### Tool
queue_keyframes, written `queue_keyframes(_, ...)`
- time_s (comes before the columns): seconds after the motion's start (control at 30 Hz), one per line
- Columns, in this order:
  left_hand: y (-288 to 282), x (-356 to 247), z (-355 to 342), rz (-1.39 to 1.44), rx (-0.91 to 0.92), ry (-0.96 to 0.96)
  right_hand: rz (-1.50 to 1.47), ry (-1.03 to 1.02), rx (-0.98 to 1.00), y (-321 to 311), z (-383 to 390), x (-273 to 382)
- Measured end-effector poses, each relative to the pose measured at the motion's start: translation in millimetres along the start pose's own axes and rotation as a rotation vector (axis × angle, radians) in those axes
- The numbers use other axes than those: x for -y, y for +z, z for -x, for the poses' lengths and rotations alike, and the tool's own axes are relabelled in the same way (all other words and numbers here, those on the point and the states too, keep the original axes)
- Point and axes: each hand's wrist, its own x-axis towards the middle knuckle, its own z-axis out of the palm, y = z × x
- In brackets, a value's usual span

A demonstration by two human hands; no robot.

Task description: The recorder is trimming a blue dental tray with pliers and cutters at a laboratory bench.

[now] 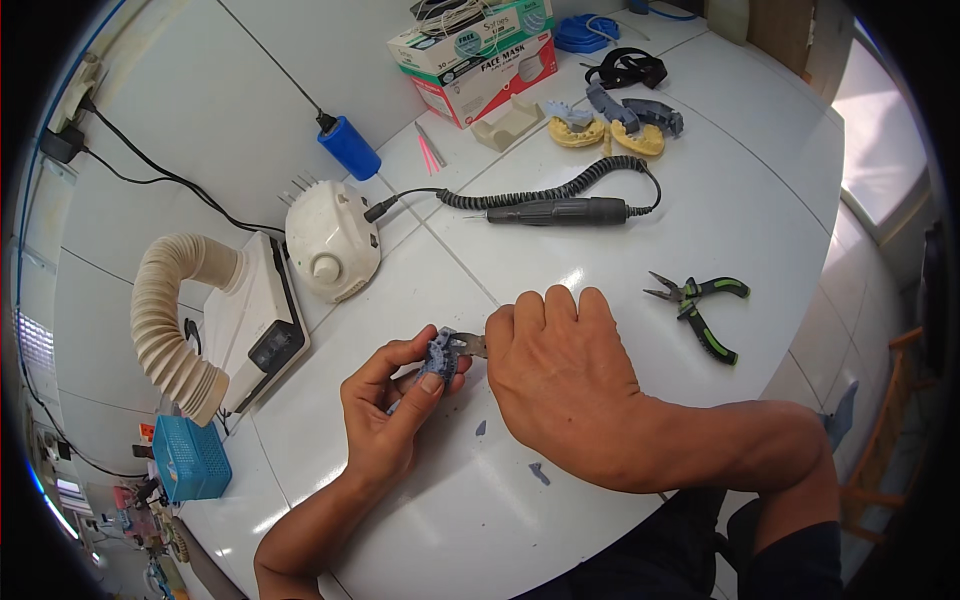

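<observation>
The left hand (385, 410) pinches a blue-grey moulded piece (439, 354) between thumb and fingers, just above the counter (400, 540). The right hand (560, 385) is wrapped tightly around a tool (472, 345), its metal end at the piece's right edge. Blue-grey fragments (540, 474) lie on the counter below, green-and-black pliers (691, 292) rest to the right, and a black handpiece (560, 212) lies beyond both hands

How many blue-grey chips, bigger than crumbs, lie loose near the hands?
2: one chip between the left hand and right hand; the other chip lower in view, beside the right hand. More may be hidden beneath the hands.
</observation>
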Motion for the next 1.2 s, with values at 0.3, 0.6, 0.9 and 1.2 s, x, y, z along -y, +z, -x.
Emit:
queue_keyframes(0.3,-5,0,-2,0.024,0.005,-0.002,-0.074,-0.022,0.029,3,0,-4)
queue_keyframes(0.6,-15,-4,-10,0.021,0.092,-0.023,-0.185,-0.083,0.047,-4,-6,-23)
queue_keyframes(0.9,-34,4,-17,0.349,0.075,-0.029,-0.299,-0.141,-0.294,6,-24,-60)
queue_keyframes(1.2,-34,7,-15,0.329,0.219,0.024,-0.947,-0.237,-0.450,21,-35,-40)
